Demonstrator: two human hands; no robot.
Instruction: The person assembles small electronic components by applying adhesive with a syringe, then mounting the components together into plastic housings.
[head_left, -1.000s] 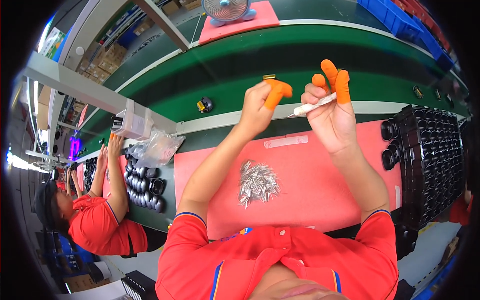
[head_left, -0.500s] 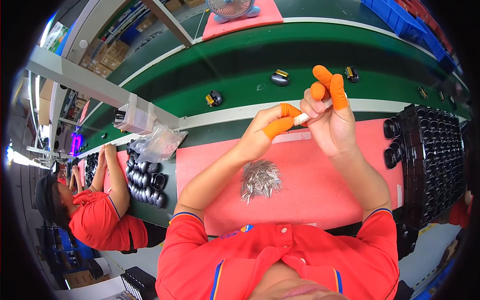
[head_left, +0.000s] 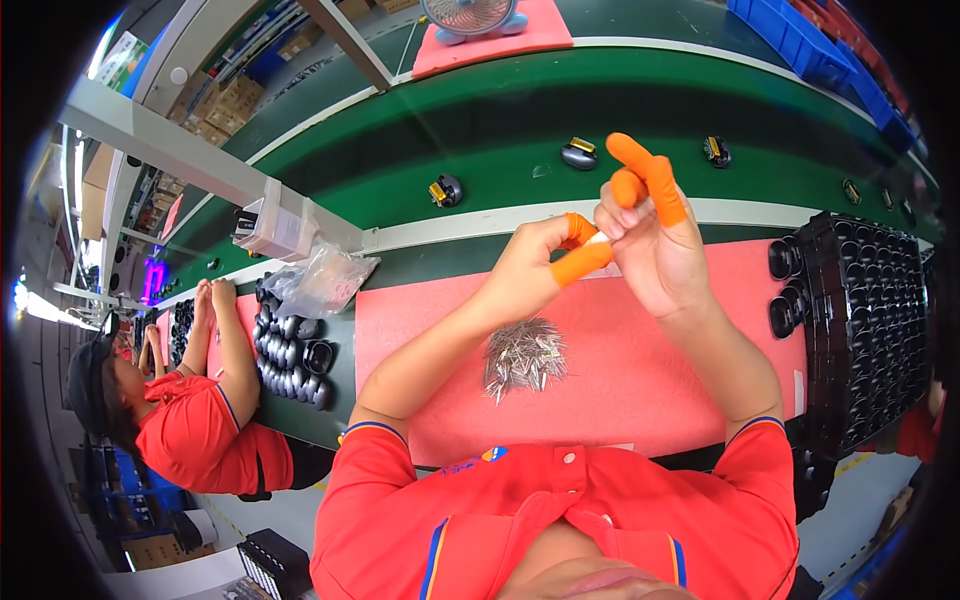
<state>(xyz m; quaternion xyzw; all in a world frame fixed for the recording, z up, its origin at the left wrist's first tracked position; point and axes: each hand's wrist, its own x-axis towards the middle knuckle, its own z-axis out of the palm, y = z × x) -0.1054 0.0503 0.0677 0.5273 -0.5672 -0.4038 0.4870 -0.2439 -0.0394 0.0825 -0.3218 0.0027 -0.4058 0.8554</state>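
Note:
Above the pink mat [head_left: 620, 380] my two hands meet, fingertips close together. Orange finger cots cover the thumb and forefinger of my left hand [head_left: 540, 262], which pinches a small white piece [head_left: 598, 238]. My right hand [head_left: 655, 245] has orange cots on several raised, bent fingers. Its thumb and a fingertip press together right beside the white piece; whether they grip it too is hidden. Most of that piece is covered, so its kind does not show. Below my left wrist lies a heap of thin silvery metal pins [head_left: 525, 358].
Dark rounded cases with gold parts [head_left: 579, 153] sit spaced along the green conveyor [head_left: 500, 130]. Stacked black trays of dark shells [head_left: 865, 320] stand right. Left are grey shells [head_left: 285, 350], a plastic bag [head_left: 325, 280], a clear bin [head_left: 275, 228] and a co-worker [head_left: 200, 430].
The white piece, longer in view before, is now mostly covered by my fingers. My left hand has shifted slightly right, closer to my right fingertips. The cases on the conveyor have moved right.

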